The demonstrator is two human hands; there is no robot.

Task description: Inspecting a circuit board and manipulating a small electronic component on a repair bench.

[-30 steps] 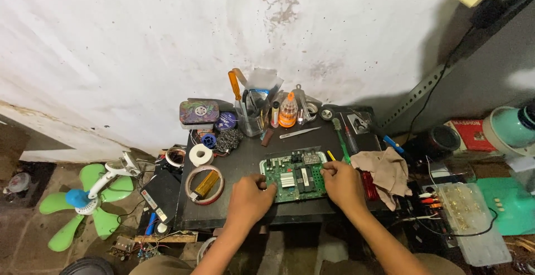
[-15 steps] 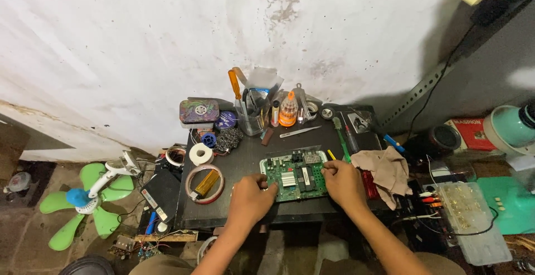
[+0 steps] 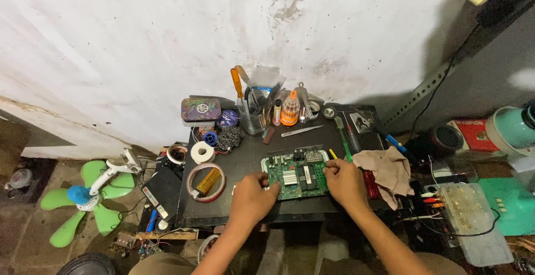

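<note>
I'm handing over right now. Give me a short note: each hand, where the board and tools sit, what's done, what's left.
Left hand: gripping the left edge of the green circuit board.
Right hand: gripping its right edge.
Board lies flat on the black table, near the front edge.
Tools: tweezers and green screwdriver behind the board, untouched; tan rag to the right.
Done: board placed and steadied. Left: any work on the board; no tool in hand.

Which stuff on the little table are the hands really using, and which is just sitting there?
In use:
green circuit board
left hand on its left edge
right hand on its right edge

Just lying about:
beige rag
white tape roll
orange screwdriver
green fan on the floor
</note>
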